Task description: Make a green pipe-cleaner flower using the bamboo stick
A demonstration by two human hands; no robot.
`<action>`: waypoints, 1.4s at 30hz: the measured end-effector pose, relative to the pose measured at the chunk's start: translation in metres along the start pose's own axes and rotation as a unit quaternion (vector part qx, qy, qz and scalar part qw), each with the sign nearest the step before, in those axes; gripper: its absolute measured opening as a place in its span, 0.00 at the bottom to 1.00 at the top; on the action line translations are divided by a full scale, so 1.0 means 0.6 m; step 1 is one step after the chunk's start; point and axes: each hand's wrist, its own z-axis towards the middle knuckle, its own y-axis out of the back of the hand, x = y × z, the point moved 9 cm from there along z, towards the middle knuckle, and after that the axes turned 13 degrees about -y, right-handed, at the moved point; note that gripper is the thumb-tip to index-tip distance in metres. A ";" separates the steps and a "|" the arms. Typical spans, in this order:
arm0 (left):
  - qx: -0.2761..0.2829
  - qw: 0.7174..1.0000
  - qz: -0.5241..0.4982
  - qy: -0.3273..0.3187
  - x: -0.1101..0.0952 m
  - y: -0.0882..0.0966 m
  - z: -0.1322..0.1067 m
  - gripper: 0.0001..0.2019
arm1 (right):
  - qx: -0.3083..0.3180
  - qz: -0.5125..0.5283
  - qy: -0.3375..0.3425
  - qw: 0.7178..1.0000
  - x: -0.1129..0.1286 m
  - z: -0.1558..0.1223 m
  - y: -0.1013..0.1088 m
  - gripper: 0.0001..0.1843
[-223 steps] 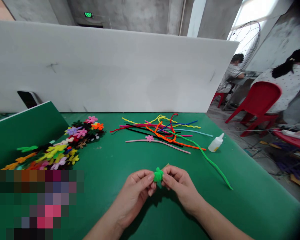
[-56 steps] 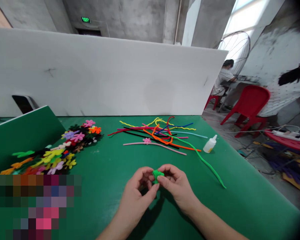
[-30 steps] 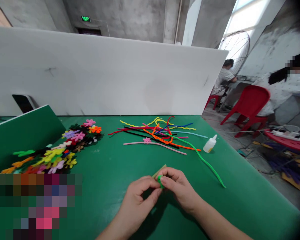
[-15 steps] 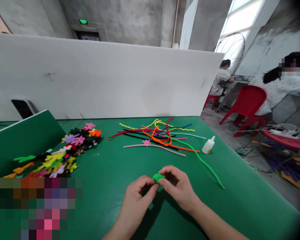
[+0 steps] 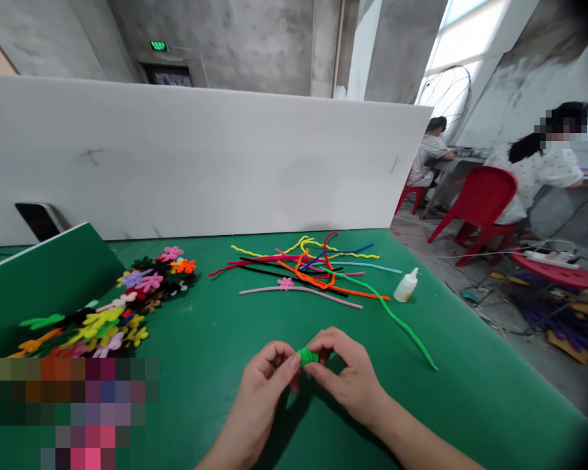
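Observation:
Between my two hands, a little above the green tabletop [image 5: 200,405], is a small bright green coil of pipe cleaner [image 5: 308,356]. My left hand [image 5: 267,385] pinches its left side between thumb and fingers. From the right, my right hand [image 5: 347,372] grips the other side, fingers curled and thumb underneath. Fingertips cover part of the coil. Beyond my hands lies a loose pile of pipe cleaners [image 5: 318,267] in several colours. One long green pipe cleaner [image 5: 406,326] trails from the pile toward the right. A pink flower [image 5: 285,283] rests on a pale pink pipe cleaner.
At the right stands a white glue bottle [image 5: 406,286]. Many colourful fuzzy flowers [image 5: 102,320] are heaped at the left beside a green board [image 5: 53,274]. A white partition [image 5: 215,163] closes off the back. Two people sit at the far right near a red chair [image 5: 480,202].
Both hands keep hold of the green coil, which has turned slightly between the fingers. My left thumb and fingers have shifted their grip on it. The view has moved a little.

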 end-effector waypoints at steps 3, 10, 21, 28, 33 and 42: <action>0.014 0.999 -0.041 0.027 0.005 -0.009 -0.003 0.07 | -0.005 0.002 0.012 1.000 0.003 -0.002 0.001 0.06; -0.006 0.994 -0.097 0.045 0.011 -0.004 -0.002 0.06 | -0.003 0.063 -0.063 0.996 -0.012 -0.002 0.002 0.13; 0.038 0.993 -0.107 0.042 0.007 -0.012 -0.002 0.08 | 0.091 0.183 -0.148 0.968 -0.034 0.004 -0.019 0.15; 0.031 0.990 -0.124 0.062 0.007 -0.014 -0.004 0.08 | 0.120 0.309 -0.234 0.914 -0.067 -0.003 -0.039 0.17; 0.023 0.996 -0.074 0.039 0.001 -0.009 0.000 0.06 | 0.129 0.326 -0.258 0.900 -0.073 -0.004 -0.045 0.17; 0.066 0.995 -0.065 0.041 0.005 -0.018 -0.005 0.07 | 0.114 0.098 -0.143 0.978 -0.037 0.001 -0.027 0.12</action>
